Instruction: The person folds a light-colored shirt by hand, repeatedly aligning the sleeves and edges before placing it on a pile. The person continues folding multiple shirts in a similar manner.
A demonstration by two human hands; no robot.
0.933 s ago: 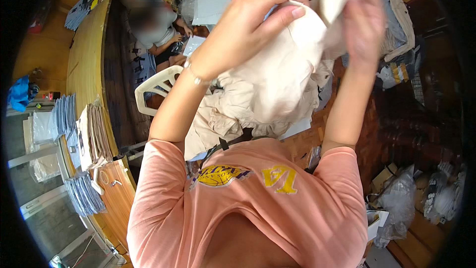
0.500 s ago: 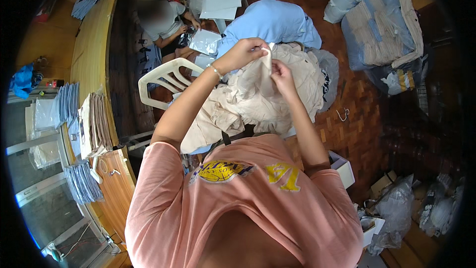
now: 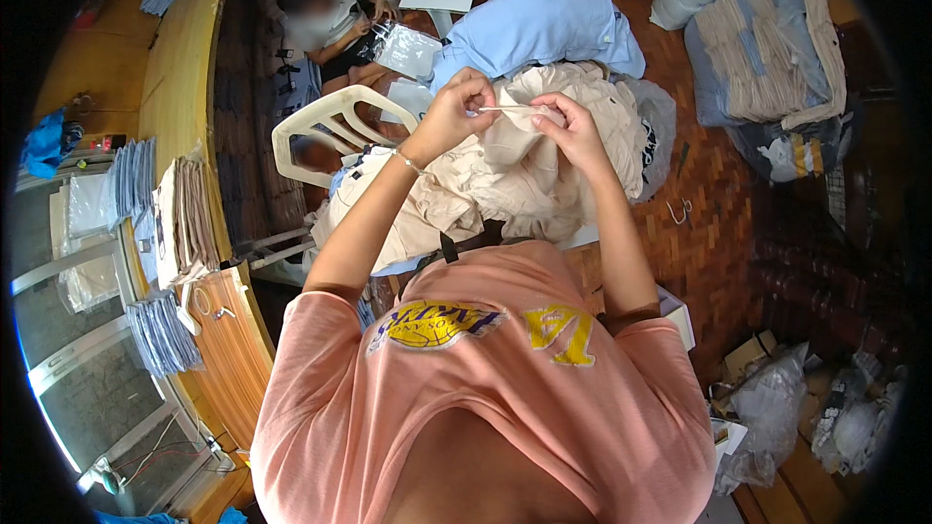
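Note:
My left hand point(image 3: 456, 114) pinches one end of a narrow edge on a beige garment point(image 3: 507, 142). At the other end, my right hand point(image 3: 575, 134) grips the same edge between thumb and fingers. The edge is stretched nearly level between the two hands, and the cloth hangs below it. Under and around it lies a crumpled heap of beige cloth point(image 3: 442, 206) in front of me. I cannot make out what kind of garment it is.
A cream plastic chair point(image 3: 309, 141) stands left of the heap, a big light-blue bundle point(image 3: 534, 27) behind it. Someone sits at the far left near a clear packet point(image 3: 408, 50). Wrapped folded clothes point(image 3: 757, 58) are at the far right; a white hanger-like piece point(image 3: 680, 212) lies on the floor.
My hands have moved apart sideways, the right one going up and to the right. The garment's edge, upright before, now runs level between them. My view has shifted slightly.

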